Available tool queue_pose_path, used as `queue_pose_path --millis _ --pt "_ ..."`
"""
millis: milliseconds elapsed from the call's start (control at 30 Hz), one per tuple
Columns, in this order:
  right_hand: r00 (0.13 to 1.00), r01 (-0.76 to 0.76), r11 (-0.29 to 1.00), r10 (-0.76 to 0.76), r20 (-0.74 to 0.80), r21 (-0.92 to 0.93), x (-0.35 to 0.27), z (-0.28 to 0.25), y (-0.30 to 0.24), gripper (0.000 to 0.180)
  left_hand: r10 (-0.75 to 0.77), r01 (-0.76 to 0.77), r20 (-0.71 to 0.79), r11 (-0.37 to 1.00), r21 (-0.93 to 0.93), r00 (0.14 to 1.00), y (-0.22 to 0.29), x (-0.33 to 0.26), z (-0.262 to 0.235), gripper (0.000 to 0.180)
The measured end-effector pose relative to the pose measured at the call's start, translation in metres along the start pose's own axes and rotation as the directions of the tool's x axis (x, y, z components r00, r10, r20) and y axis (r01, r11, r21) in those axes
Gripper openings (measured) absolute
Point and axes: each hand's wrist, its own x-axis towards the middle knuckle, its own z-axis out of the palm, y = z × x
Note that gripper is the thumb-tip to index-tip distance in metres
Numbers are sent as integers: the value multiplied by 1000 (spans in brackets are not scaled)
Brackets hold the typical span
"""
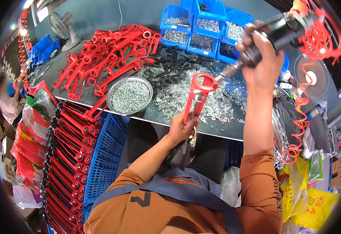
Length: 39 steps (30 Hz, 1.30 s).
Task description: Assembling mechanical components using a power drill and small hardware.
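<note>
Right now my left hand (181,126) is wrapped tight around the lower end of a red metal frame with a ring-shaped top (199,93), holding it upright above the near edge of the dark worktable (100,19). My right hand (261,58) grips a black powered screwdriver (273,37), its bit against the ring. A round steel dish of screws (130,95) sits just left, near piled red frames (108,54)

Assembly workshop in a small factory: dark desk (100,15) heaped with identical red metal frames (108,54), loose screws and washers (178,97), blue parts bins (201,27) of fasteners, round steel tray (130,95) of screws, powered screwdriver (272,35) on coiled red hose (301,113), blue crate (104,156) of finished pieces.
</note>
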Motion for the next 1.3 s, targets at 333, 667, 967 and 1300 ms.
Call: queue_pose_path --millis 333,667,967,1300 --pt "938 -57 858 222 268 -511 -22 33 38 23 -56 56 0 998 -8 998 5 5 -1 8" --pt "947 -68 889 201 252 -453 -27 28 32 26 -16 16 8 1000 9 1000 9 4 -3 9" --pt "966 -79 941 153 207 -330 -28 21 41 24 -128 129 16 990 -57 992 2 1 -6 10" --pt "984 -82 970 116 137 -230 -27 4 42 22 -58 58 15 998 -14 998 -3 3 -1 21"
